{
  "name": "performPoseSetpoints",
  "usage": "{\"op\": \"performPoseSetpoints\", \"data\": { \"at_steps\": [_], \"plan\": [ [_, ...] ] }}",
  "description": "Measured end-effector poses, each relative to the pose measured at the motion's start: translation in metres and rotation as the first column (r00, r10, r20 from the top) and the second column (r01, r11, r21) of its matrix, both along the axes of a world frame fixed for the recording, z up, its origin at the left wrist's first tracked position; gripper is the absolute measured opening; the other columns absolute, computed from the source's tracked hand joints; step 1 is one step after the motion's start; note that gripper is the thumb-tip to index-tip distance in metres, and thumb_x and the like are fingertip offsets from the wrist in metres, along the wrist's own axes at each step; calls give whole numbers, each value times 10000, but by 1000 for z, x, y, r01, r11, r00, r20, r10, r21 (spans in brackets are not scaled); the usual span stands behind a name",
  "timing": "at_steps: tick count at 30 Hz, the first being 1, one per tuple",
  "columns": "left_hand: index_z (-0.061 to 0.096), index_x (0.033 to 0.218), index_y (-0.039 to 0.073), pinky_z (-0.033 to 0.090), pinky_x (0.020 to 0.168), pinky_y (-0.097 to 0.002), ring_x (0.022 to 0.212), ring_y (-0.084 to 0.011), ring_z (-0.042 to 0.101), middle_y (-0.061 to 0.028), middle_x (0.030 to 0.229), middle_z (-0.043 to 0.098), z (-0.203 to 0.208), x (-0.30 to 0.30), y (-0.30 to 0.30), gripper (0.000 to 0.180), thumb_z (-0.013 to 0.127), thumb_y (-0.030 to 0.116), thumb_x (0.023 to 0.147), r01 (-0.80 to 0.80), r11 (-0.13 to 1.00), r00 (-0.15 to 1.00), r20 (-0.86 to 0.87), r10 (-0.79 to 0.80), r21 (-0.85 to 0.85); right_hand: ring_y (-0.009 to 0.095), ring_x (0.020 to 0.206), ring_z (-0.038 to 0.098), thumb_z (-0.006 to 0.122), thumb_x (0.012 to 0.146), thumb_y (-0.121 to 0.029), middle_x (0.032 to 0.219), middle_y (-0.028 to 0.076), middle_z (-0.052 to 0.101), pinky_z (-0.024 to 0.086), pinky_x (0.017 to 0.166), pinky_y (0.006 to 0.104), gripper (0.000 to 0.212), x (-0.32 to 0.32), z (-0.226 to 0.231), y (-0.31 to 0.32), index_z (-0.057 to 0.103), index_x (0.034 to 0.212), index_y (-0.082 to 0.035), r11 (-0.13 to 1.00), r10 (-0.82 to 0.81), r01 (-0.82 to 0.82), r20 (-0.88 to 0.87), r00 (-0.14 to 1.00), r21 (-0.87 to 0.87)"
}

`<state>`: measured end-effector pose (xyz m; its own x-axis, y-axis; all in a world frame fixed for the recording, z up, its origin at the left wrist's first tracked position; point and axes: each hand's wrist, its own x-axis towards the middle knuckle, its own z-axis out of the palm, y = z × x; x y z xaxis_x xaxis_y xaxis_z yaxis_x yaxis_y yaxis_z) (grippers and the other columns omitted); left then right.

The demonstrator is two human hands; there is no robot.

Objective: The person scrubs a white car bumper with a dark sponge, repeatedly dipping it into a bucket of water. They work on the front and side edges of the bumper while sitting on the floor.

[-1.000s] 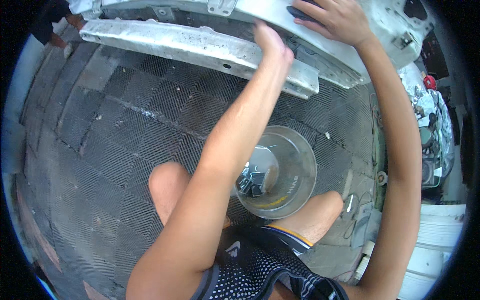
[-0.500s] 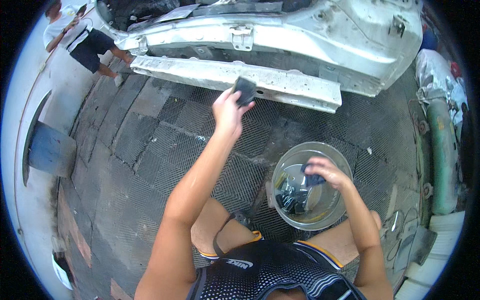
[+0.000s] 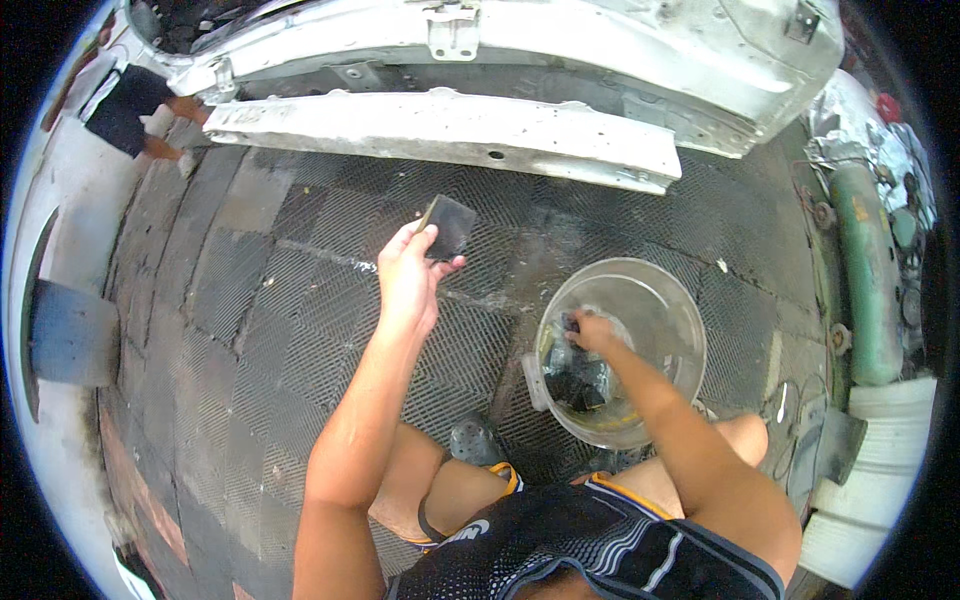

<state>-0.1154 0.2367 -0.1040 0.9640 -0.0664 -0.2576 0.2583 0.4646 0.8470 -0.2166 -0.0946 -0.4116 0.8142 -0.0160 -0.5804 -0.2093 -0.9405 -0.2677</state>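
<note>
My left hand [image 3: 408, 278] is raised over the floor mats and grips a dark, flat rectangular sanding pad [image 3: 454, 228] with a yellowish edge by one side. To the right, my right hand [image 3: 593, 330] reaches down inside a clear round bucket [image 3: 692, 335]. Its fingers are closed around a small dark piece [image 3: 571, 322], partly hidden by the hand, perhaps a cloth or sandpaper. Several dark pieces [image 3: 580, 385] lie in the water at the bucket's bottom. Beyond my hands, a long white metal beam [image 3: 450, 125] lies in front of a white car body [image 3: 600, 50].
Dark ribbed mats [image 3: 290, 300] cover the floor. A green gas cylinder [image 3: 866, 280] and white ribbed containers [image 3: 885, 470] line the right side. On the left are a blue drum [image 3: 75, 330] and a person in dark shorts [image 3: 128, 108].
My left hand has drawn back from the white beam with the pad, toward me and to the left. My right hand has gone lower and leftward in the bucket. The view has shifted.
</note>
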Motion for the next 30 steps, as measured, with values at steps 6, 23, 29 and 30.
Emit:
{"op": "performPoseSetpoints", "data": {
  "at_steps": [6,23,29,30],
  "plan": [
    [624,1209,-13,556,748,-394,918,-235,656,-117,1079,683,-21,21,16,241,557,108,1012,-26,998,999,-19,26,-50,185,994,635,776,896,-197,1011,22,664,592,743,396,164,-8,111,-33,675,1023,-173,119,-378,842,-760,529,526],
    [620,1198,-27,570,737,-378,895,-208,636,-114,1068,669,-30,41,17,229,537,89,1019,-31,994,997,-77,23,-104,288,1126,645,628,994,-374,1220,94,702,522,984,469,370,-63,93,85,675,1216,-83,-331,-558,824,-799,222,460],
    [654,1158,11,556,759,-406,933,-227,648,-106,1081,690,-37,49,20,202,539,92,1013,-53,994,996,-73,47,-95,240,1197,617,600,1027,-309,1343,101,666,464,1062,446,456,-60,115,116,589,1390,-32,-25,-801,761,-469,373,649],
    [654,1158,11,557,753,-405,929,-226,649,-106,1081,690,-39,50,22,202,540,93,1013,-59,994,996,-76,52,-95,251,1183,620,633,1008,-344,1337,103,662,466,1049,443,501,-59,117,116,573,1399,-37,-68,-710,786,-583,395,615]
  ]
}}
